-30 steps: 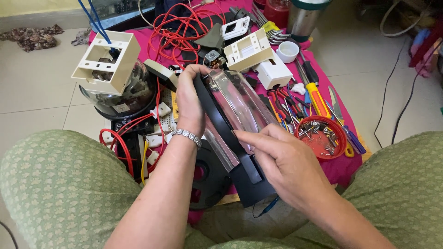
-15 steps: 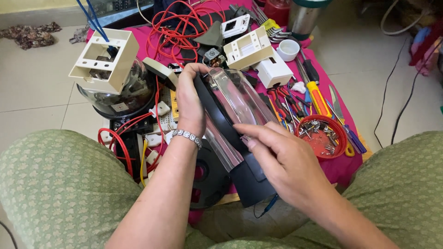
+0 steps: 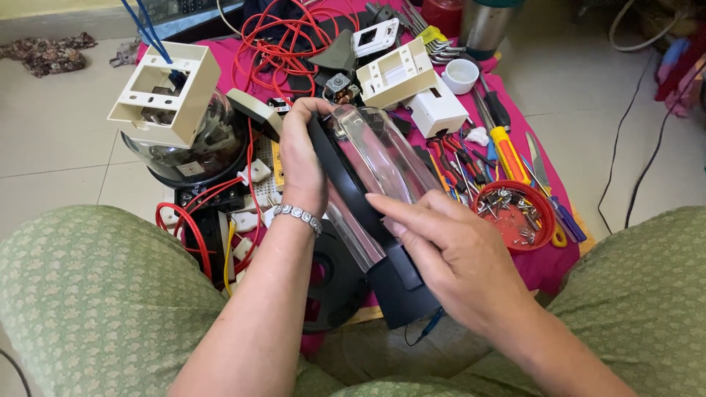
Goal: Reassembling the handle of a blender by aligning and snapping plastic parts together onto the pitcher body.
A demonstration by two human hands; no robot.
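A clear glass electric kettle [image 3: 371, 165] with a black handle and black base lies tilted on its side over my lap. My left hand [image 3: 301, 158], with a silver bracelet at the wrist, grips the kettle's upper end by the black handle. My right hand [image 3: 448, 254] rests on the lower black base of the kettle, its index finger stretched along the black handle strip. A round black kettle stand [image 3: 334, 279] lies below the kettle, partly hidden by my left forearm.
A pink cloth [image 3: 548, 268] on the tiled floor holds red wire coils [image 3: 276, 40], cream switch boxes [image 3: 165, 92], a dark glass bowl [image 3: 195, 151], screwdrivers [image 3: 504, 147], pliers, a red dish of screws [image 3: 515, 217] and a white cup [image 3: 461, 75]. My green-clad knees flank the kettle.
My right index finger has straightened and slid up along the kettle's black handle. The kettle and my left hand have barely moved.
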